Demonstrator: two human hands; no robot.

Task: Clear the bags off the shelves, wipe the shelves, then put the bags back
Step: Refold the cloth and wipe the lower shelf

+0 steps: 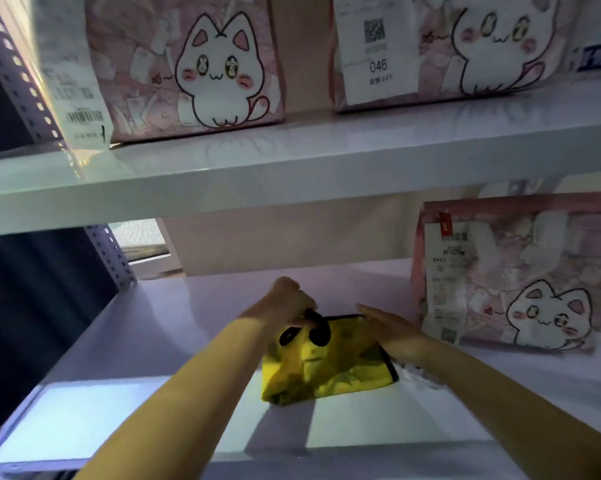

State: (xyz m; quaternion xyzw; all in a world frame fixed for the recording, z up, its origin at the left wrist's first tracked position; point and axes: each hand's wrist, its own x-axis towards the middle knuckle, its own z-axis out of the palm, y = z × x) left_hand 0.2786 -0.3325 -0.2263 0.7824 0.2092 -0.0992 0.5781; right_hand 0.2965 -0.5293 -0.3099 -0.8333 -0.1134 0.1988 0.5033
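Observation:
A yellow cloth [326, 368] with black trim and black round patches lies on the lower white shelf [160, 327]. My left hand [288, 303] grips the cloth's upper left corner with curled fingers. Flat on the cloth's upper right edge rests my right hand [392, 329], fingers straight. One pink bag with a white cartoon cat [513, 271] stands upright on the lower shelf to the right of my hands. On the upper shelf [292, 168] stand two more pink cat bags, one on the left [195, 64] and one on the right [465, 46].
A perforated grey metal upright [15, 71] frames the shelving at the left, with dark space beyond it. A clear packet with a barcode label [77, 98] leans at the upper shelf's left end. A beige wall [292, 237] backs the lower shelf.

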